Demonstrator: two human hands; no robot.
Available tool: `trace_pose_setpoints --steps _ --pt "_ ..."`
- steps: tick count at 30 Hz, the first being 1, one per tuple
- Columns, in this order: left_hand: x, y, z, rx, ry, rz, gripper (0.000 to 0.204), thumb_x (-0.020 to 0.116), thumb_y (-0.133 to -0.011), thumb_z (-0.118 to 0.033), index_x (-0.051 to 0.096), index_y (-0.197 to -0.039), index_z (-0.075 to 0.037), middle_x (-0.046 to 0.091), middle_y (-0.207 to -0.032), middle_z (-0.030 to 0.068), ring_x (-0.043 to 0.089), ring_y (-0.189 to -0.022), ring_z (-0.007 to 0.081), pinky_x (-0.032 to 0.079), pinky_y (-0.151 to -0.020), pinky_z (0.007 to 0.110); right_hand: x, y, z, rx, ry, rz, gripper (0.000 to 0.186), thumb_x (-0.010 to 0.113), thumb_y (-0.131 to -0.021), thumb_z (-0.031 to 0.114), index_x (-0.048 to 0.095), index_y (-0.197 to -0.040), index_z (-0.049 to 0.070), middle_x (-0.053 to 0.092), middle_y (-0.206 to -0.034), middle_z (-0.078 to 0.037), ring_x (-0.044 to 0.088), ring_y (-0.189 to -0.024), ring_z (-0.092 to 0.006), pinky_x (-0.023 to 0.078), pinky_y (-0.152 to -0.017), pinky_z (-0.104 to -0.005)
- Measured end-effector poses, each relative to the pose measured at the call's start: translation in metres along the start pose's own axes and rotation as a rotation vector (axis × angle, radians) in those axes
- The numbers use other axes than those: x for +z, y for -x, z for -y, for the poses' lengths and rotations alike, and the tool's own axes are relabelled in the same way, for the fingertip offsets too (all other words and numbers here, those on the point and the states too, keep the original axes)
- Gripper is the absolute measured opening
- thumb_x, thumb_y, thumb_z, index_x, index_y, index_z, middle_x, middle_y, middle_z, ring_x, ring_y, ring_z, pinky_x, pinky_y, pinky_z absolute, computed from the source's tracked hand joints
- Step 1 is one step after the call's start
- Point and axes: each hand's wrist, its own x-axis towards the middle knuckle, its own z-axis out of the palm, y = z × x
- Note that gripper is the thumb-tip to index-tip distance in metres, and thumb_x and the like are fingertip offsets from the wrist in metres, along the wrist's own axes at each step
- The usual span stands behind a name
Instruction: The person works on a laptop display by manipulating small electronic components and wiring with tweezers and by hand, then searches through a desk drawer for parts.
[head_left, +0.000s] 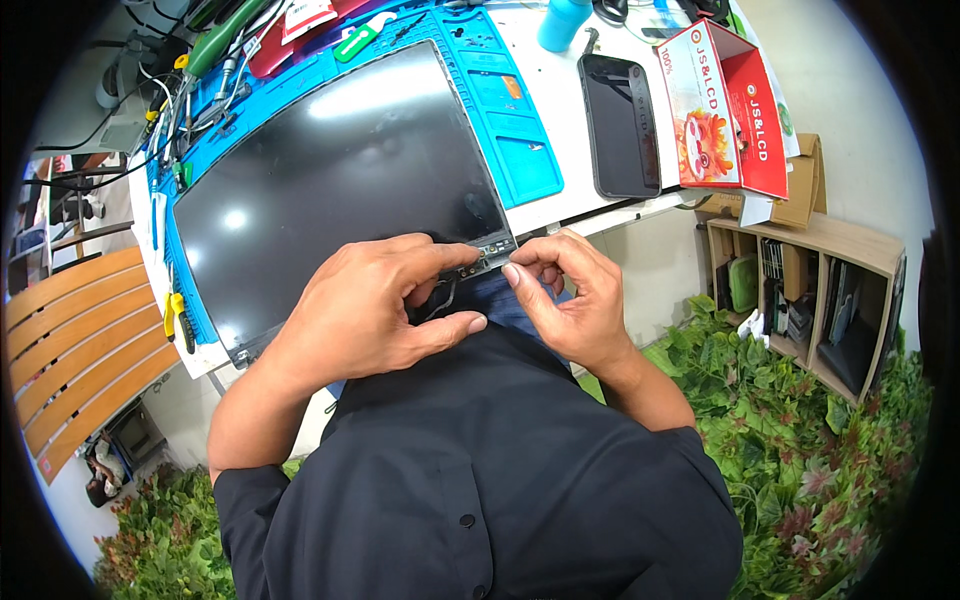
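Left arm: rises from 7 o'clock, the forearm bare below a short dark sleeve; the left hand lies back-up at 9 o'clock from the centre.
Left fingers: index stretched toward 2 o'clock, its tip on the metal hinge at the screen's corner; thumb spread well apart below; the other fingers curl underneath, mostly hidden.
Right arm: comes up from 4 o'clock, bent; the right hand sits at 3 o'clock.
Right fingers: curled, thumb and index tips close together beside the same corner; whether they pinch anything, I cannot tell.
Dark screen panel: at 10 o'clock, tilted across the blue mat, hinge corner between the hands.
Printing: large lettering and a flame-like orange picture on the red-and-white box at 2 o'clock.
Phone: dark-faced, at 1 o'clock.
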Motion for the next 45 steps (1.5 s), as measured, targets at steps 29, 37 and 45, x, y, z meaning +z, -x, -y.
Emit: trace_pose_setpoints --steps 29,37,45 --pt "0.001 -0.002 -0.003 0.148 -0.273 0.069 0.058 0.096 -0.089 -0.04 0.079 -0.137 -0.011 0.067 -0.088 0.0088 0.068 -0.069 0.0308 0.054 -0.063 0.044 0.007 0.004 -0.02 0.659 -0.81 0.234 0.029 0.07 -0.116 0.025 0.078 -0.108 -0.001 0.079 -0.089 -0.009 0.071 -0.068 -0.0091 0.06 -0.058 -0.0266" --pt "0.001 -0.009 -0.007 0.177 -0.329 0.089 0.058 0.096 -0.089 -0.04 0.079 -0.136 -0.011 0.066 -0.087 0.0084 0.067 -0.068 0.0307 0.053 -0.062 0.044 0.008 0.008 -0.025 0.627 -0.836 0.212 0.027 0.068 -0.117 0.023 0.077 -0.108 -0.001 0.079 -0.09 -0.01 0.071 -0.068 -0.0096 0.06 -0.058 -0.0268" --pt "-0.003 0.004 0.005 0.248 -0.248 0.09 0.06 0.082 -0.1 -0.052 0.07 -0.143 -0.012 0.073 -0.106 0.0112 0.077 -0.085 0.0383 0.061 -0.072 0.05 0.016 0.004 -0.016 0.682 -0.742 0.125 0.032 0.076 -0.111 0.028 0.076 -0.114 -0.003 0.078 -0.088 -0.013 0.07 -0.064 -0.0144 0.058 -0.055 -0.0292"
